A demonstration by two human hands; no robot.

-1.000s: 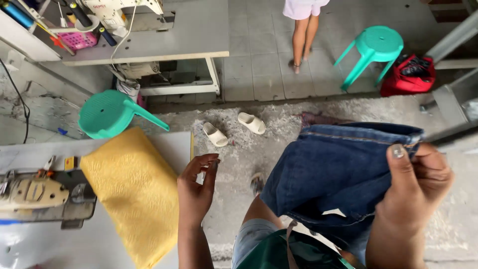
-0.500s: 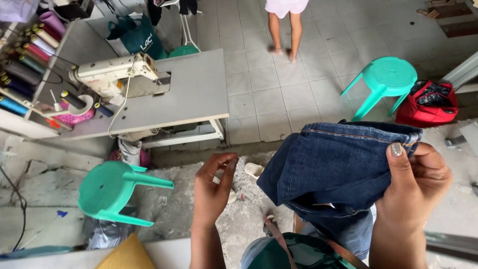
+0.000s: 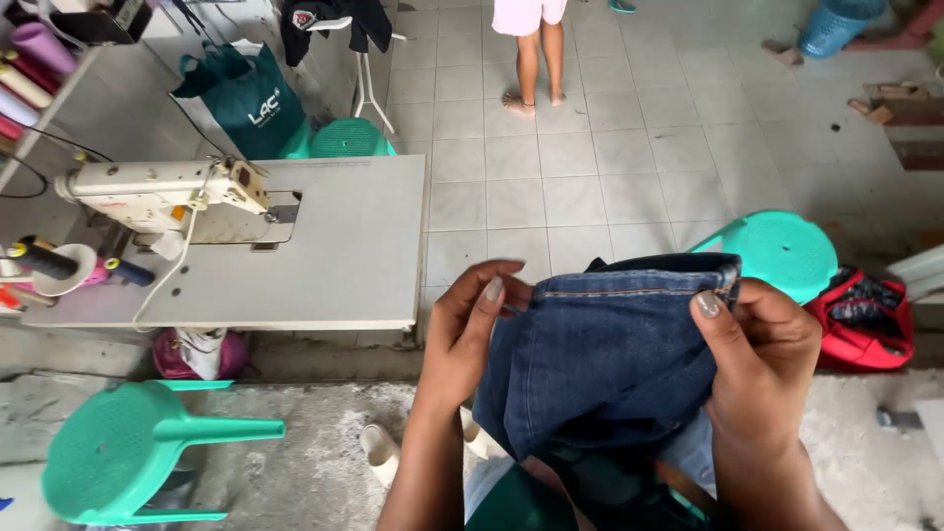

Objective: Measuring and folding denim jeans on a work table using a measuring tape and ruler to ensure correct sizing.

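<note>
A dark blue denim garment (image 3: 605, 359) with orange stitching along its hem hangs in front of me, held up by both hands. My left hand (image 3: 470, 329) grips its left edge, fingers curled over the hem. My right hand (image 3: 762, 359) pinches the right corner, thumb on top of the fabric. The cloth drapes down over my lap, hiding the lower part of it.
A white sewing machine (image 3: 162, 197) sits on a grey table (image 3: 344, 256) ahead left. A teal stool (image 3: 128, 452) lies tipped at lower left, another teal stool (image 3: 777, 251) and a red bag (image 3: 865, 320) at right. A person's bare legs (image 3: 531, 59) stand on the tiled floor.
My view has tilted up and away from the yellow cloth and near table. My left hand moved right and took hold of the denim's left edge; the right hand kept its grip.
</note>
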